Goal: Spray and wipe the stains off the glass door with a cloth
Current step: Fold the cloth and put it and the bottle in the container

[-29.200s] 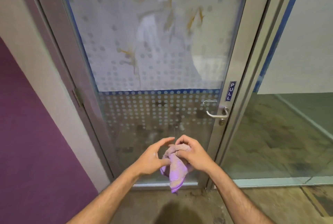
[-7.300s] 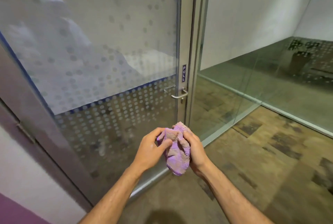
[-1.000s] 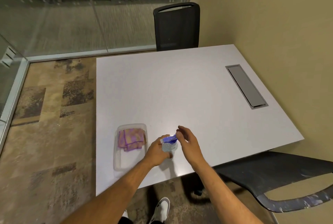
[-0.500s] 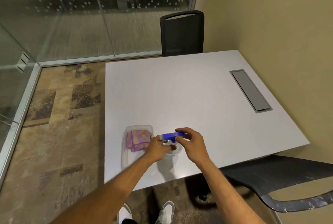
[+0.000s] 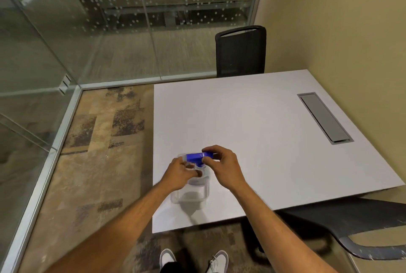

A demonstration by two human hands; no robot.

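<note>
A clear spray bottle with a blue spray head is held over the near left part of the white table. My left hand is wrapped around the bottle's neck by the trigger. My right hand pinches the right end of the blue head. Under the bottle lies a clear plastic tray. The purple cloth is hidden behind my hands and the bottle. The stained glass door is out of view.
A black chair stands at the table's far side, and a dark chair seat juts out at the near right. A grey cable hatch is set in the table. Glass walls line the left and back; patterned carpet lies between.
My hands have carried the bottle left, over the tray, and the cloth is now covered. My right hand has gone from beside the spray head to gripping its end.
</note>
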